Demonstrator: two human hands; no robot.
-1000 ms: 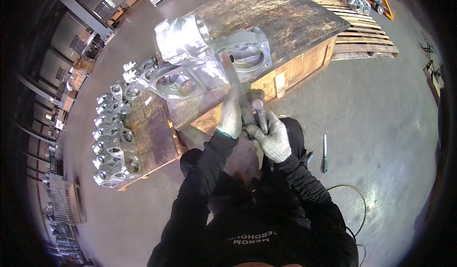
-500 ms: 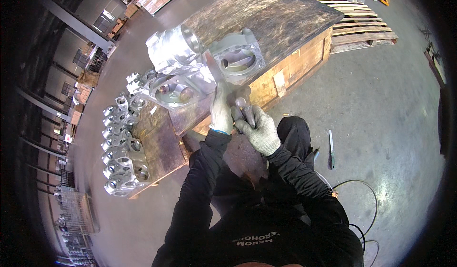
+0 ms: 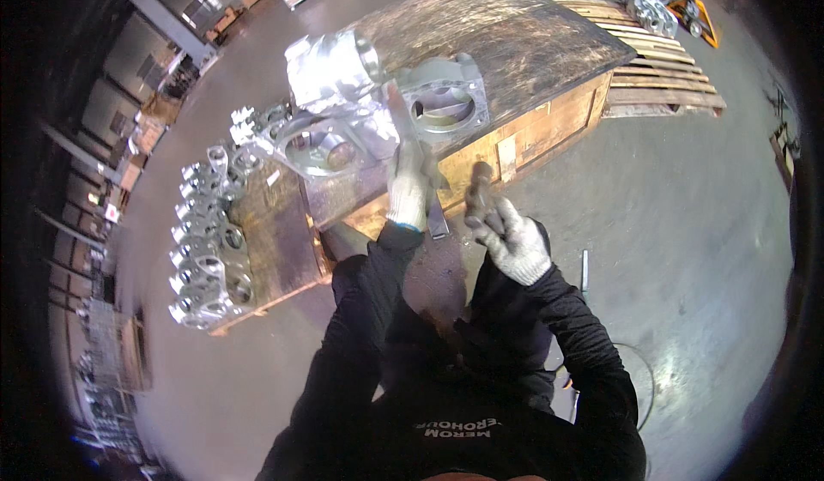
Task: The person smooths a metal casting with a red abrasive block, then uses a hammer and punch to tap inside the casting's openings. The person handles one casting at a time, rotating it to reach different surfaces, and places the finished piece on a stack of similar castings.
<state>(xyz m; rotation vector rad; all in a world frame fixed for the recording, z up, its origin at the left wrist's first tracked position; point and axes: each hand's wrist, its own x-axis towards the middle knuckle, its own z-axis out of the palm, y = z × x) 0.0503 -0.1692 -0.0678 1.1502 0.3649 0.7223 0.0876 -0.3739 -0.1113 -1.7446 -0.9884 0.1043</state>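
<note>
My left hand, in a pale knit glove, is closed round a long flat metal bar. The bar's lower end sticks out below my fingers, and its blurred upper part reaches the metal castings. My right hand, also gloved, is curled round a short brownish-grey tool, too smeared by motion to name. A large silver casting with a round opening lies beside the left hand. Behind it a cylindrical casting stands raised. Another holed casting sits to the right on the bench.
The worn wooden bench has a lower wooden surface at left, edged with several small castings. A slatted pallet and a pallet jack are at the far right. A thin tool and a cable lie on the floor.
My right hand has moved right, away from my left hand, with its tool. The bar's lower end now shows below my left hand. The whole view has shifted slightly.
</note>
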